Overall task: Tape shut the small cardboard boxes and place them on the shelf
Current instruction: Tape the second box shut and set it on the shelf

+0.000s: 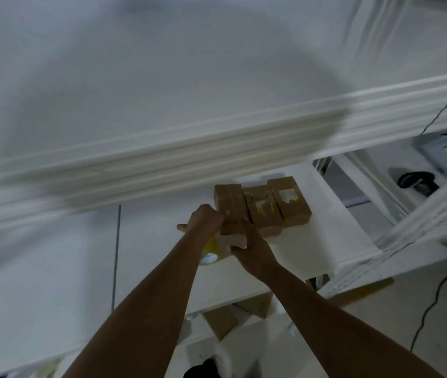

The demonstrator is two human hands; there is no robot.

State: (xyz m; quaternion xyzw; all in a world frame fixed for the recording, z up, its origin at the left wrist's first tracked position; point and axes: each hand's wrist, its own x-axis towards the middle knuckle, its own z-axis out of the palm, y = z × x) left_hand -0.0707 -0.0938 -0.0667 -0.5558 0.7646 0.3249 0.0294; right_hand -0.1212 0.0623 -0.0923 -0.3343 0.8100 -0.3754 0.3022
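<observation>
Left hand [203, 220] and right hand [251, 248] are each holding a closed grip on the small cardboard box [229, 204]. It is sitting on the shelf [312, 241], touching the taped boxes [288, 203]. Tape roll [211, 255] is lying under the left wrist. Judgement: push it flush and level, then release.

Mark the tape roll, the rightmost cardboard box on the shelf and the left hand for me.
tape roll [211, 254]: head view, on its yellow side.
rightmost cardboard box [289, 199]: head view, on the face with the pale torn patch.
left hand [203, 218]: head view, on the back of the hand.
</observation>
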